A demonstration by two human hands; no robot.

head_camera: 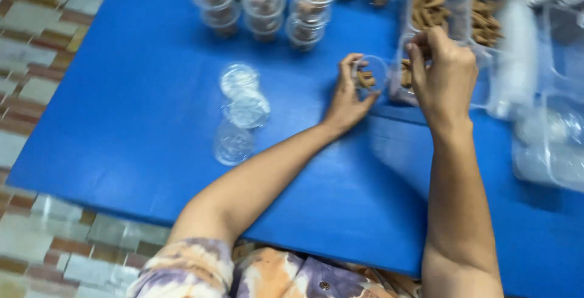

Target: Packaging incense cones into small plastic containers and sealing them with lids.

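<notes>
My left hand [347, 100] grips a small clear plastic cup [372, 74] on the blue table [134, 121]; a few brown snack pieces lie inside it. Just to the right, my right hand [444, 70] has its fingers bunched over a clear tray of brown snack sticks [429, 9]; whether it pinches a piece is hidden by blur. Three clear round lids [242, 110] lie in a loose row left of my left arm.
Several filled, stacked clear cups [264, 3] stand at the table's far edge. A tall stack of white cups [514, 61] and clear plastic containers [550, 146] crowd the right side. Patterned tile floor [36, 42] lies to the left.
</notes>
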